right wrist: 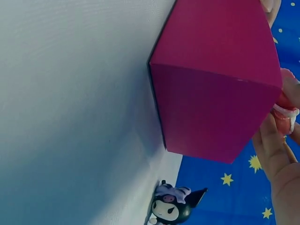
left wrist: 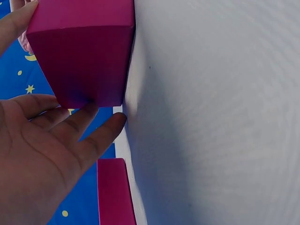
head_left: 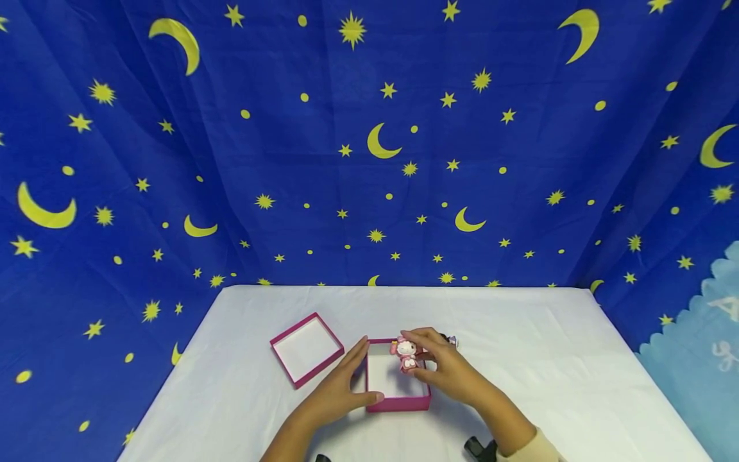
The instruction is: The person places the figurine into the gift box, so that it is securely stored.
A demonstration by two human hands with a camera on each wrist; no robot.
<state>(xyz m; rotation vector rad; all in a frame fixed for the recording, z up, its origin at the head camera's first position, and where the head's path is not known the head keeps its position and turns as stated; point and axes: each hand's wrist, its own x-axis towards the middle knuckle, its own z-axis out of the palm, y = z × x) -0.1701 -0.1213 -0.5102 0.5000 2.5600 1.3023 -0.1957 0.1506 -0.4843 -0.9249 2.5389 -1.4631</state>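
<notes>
A small pink-and-white toy figurine point(head_left: 407, 354) is pinched between the thumb and fingers of my right hand point(head_left: 447, 366), above the right part of an open magenta box point(head_left: 398, 404). The box stands on the table, its white inside partly visible. My left hand point(head_left: 337, 391) holds the box at its left side, thumb at the front rim and fingers along the left wall. In the right wrist view the figurine point(right wrist: 283, 115) shows only in part, beside the box's top edge. The left wrist view shows the fingertips touching the box wall point(left wrist: 84, 65).
A magenta lid point(head_left: 306, 350) with a white inside lies left of the box, inner side up. A black-hooded toy figurine point(right wrist: 171, 204) stands on the white-covered table point(head_left: 554, 359) to the box's right, mostly hidden by my right hand in the head view. Behind hangs a blue curtain point(head_left: 323, 141).
</notes>
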